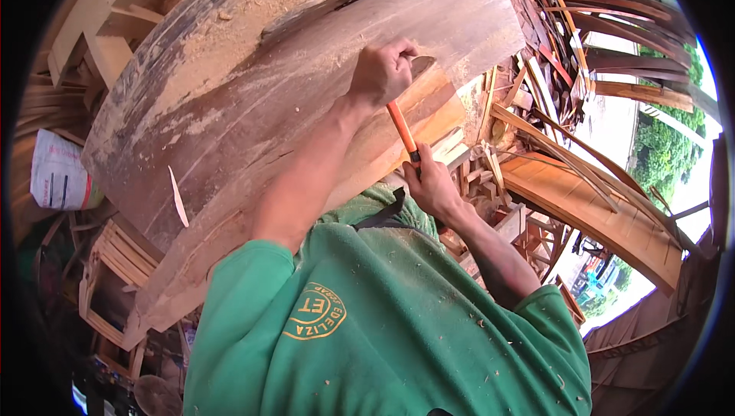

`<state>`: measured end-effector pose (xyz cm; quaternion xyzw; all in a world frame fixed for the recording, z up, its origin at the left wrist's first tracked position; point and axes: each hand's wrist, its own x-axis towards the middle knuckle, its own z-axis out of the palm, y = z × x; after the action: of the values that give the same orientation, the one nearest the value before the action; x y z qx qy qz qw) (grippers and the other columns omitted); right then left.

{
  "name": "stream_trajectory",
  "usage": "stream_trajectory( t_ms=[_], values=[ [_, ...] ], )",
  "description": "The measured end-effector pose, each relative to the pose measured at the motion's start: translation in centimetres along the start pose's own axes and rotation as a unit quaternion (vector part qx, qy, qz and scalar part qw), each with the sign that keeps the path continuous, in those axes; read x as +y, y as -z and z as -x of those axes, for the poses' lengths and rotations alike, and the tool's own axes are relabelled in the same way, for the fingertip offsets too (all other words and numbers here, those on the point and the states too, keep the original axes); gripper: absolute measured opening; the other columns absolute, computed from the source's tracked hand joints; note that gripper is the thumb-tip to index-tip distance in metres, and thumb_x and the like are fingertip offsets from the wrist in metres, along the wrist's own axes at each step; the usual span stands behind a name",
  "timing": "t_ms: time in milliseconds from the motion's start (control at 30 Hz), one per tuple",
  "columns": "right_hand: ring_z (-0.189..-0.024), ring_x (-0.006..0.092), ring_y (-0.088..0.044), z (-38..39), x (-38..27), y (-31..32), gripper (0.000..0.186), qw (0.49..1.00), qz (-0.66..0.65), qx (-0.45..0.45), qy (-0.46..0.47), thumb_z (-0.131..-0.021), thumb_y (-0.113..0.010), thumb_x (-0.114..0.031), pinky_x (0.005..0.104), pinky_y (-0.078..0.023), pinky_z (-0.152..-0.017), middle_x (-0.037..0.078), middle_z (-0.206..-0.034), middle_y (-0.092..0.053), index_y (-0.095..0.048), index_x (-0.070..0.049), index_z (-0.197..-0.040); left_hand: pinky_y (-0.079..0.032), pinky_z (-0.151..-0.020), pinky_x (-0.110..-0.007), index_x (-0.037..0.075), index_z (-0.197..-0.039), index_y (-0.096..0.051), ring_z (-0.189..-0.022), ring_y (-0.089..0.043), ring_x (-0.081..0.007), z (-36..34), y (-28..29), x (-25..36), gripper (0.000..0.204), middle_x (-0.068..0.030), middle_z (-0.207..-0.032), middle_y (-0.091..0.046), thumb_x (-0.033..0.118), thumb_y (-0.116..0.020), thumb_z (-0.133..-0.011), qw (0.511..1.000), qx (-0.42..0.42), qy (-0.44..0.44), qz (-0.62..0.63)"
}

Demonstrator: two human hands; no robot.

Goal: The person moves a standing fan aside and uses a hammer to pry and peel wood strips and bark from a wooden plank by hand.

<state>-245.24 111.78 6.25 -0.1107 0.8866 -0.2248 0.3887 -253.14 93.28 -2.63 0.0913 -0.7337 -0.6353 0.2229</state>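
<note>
A slim tool with an orange-and-black handle (402,126) slants away leftward above a golden-brown wooden board (438,106), its near end gripped by the right hand (434,188), its hidden far end by the left hand (380,75).

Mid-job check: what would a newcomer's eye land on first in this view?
Probably the bright green shirt filling the lower middle. Next, the orange tool handle near the centre, its black end in the right hand. The broad, dusty wooden board at upper left and the curved brown panel at right also stand out.
</note>
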Motion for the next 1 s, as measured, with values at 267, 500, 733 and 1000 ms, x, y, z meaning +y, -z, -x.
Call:
stream_trajectory(
  t_ms=[267, 500, 733, 1000],
  values=[
    [-0.071, 0.0497, -0.062, 1.6, 1.0, -5.2, 0.031, 0.998, -0.016, -0.025, 0.054, -0.095, -0.05, -0.01, 0.0557, -0.046, -0.065, 0.028, -0.074, -0.063, -0.039, 0.002, -0.121, -0.046, -0.053, -0.024, -0.001, -0.087, -0.069, -0.058, -0.056, -0.0064, 4.1, 4.2, 0.8, 0.027, -0.0039, -0.065, -0.063, -0.005, -0.043, -0.08, 0.992, -0.033, 0.113, 0.045],
    [-0.072, 0.0484, -0.063, 2.6, 1.2, -6.7, 0.033, 0.995, 0.031, 0.023, 0.091, -0.094, -0.051, -0.011, 0.0557, -0.048, -0.065, 0.027, -0.073, -0.063, -0.04, 0.002, -0.122, -0.049, -0.05, -0.028, -0.002, -0.083, -0.068, -0.055, -0.061, -0.0104, 6.5, 6.2, 2.2, 0.022, -0.0065, -0.062, -0.064, -0.002, -0.046, -0.08, 0.989, 0.019, 0.12, 0.084],
    [-0.07, 0.048, -0.063, 1.8, 1.8, -7.2, 0.027, 0.993, 0.04, 0.052, 0.094, -0.094, -0.053, -0.013, 0.0562, -0.048, -0.063, 0.026, -0.075, -0.064, -0.042, -0.002, -0.117, -0.049, -0.053, -0.028, -0.001, -0.082, -0.069, -0.057, -0.061, -0.0108, 5.8, 5.7, 1.7, 0.022, -0.007, -0.063, -0.065, -0.001, -0.047, -0.079, 0.991, 0.011, 0.109, 0.083],
    [-0.074, 0.0467, -0.065, 1.7, 5.5, -8.4, 0.032, 0.997, 0.014, 0.039, 0.061, -0.094, -0.054, -0.013, 0.0515, -0.049, -0.066, 0.027, -0.077, -0.065, -0.043, 0.0, -0.122, -0.052, -0.051, -0.033, 0.0, -0.082, -0.068, -0.055, -0.066, -0.0196, 7.4, 4.1, 2.6, 0.022, -0.0137, -0.062, -0.066, 0.0, -0.047, -0.08, 0.996, 0.012, 0.092, 0.008]
  ],
)
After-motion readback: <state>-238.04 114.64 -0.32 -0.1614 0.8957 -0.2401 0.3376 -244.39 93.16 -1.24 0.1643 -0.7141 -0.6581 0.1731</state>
